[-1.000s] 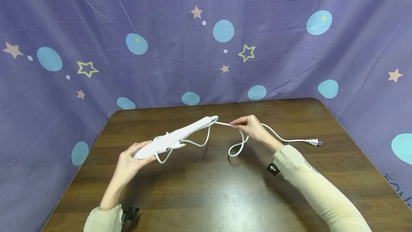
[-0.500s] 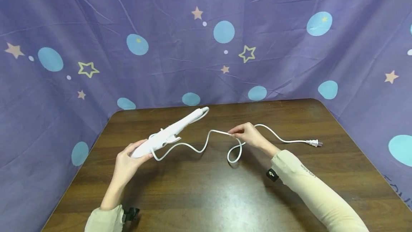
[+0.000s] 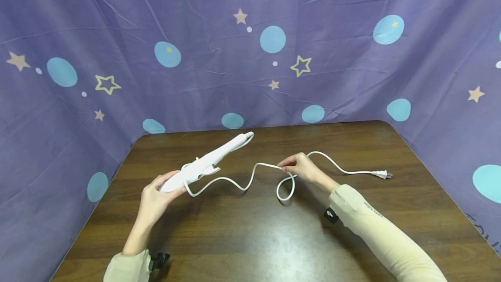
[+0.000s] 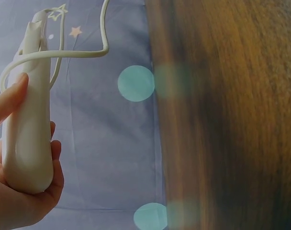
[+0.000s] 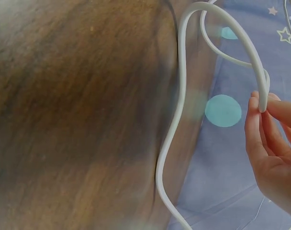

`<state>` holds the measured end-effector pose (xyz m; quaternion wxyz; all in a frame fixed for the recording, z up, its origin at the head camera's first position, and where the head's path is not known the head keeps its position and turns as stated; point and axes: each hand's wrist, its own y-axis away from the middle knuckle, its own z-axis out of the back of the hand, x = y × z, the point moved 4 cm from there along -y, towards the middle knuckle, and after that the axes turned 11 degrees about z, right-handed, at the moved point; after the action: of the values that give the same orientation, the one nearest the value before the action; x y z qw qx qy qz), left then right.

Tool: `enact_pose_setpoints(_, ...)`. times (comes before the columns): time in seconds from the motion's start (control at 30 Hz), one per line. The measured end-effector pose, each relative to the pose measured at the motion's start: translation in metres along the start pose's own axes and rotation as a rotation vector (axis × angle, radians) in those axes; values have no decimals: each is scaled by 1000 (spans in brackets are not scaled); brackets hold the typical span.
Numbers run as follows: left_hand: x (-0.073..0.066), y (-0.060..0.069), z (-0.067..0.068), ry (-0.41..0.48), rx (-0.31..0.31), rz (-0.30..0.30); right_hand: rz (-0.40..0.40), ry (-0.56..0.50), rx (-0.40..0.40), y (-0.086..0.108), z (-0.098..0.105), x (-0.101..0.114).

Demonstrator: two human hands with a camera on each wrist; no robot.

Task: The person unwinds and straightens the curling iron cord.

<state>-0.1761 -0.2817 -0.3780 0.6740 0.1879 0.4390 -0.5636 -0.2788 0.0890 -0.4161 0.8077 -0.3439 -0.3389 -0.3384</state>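
My left hand [image 3: 154, 197] grips the thick end of a white hair straightener [image 3: 207, 160], held tilted above the table with its narrow end up and away. Its white cord leaves that narrow end, and one turn still passes around the body, as the left wrist view shows on the straightener [image 4: 33, 129] near my thumb. My right hand [image 3: 307, 169] pinches the cord [image 3: 228, 180] between thumb and fingertips. Beyond it the cord makes a small loop. On the table at the right lies the two-pin plug [image 3: 381, 174]. In the right wrist view the pinched cord [image 5: 253, 52] arches from my fingertips.
A brown wooden table [image 3: 250, 238] lies under both hands. Behind it hangs a purple curtain [image 3: 203, 34] with stars and blue dots, reaching the table's back edge. Dark straps with small devices [image 3: 330, 215] sit at both wrists.
A turn of cord has come off the straightener's narrow end, so the cord now hangs in a longer run. The straightener has shifted left and tilted up; my right hand has lowered slightly.
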Motion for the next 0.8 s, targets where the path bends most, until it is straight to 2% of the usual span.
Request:
enact_pose_setpoints(0.17, 0, 1, -2, -25, 6, 8, 1, 12, 11, 2, -1, -3)
enact_pose_setpoints(0.27, 0, 1, -4, -27, 10, -10, 2, 37, 10, 3, 0, -3)
enact_pose_setpoints(0.4, -2, 1, -5, -19, 13, -36, 44, 88, -1, 3, 2, 1)
enact_pose_setpoints(0.6, -6, 0, -6, -29, 13, -48, 121, 105, -37, -1, 3, 18)
enact_pose_setpoints(0.8, -8, 1, -8, -28, 25, -48, 224, 130, -41, -3, -4, 41)
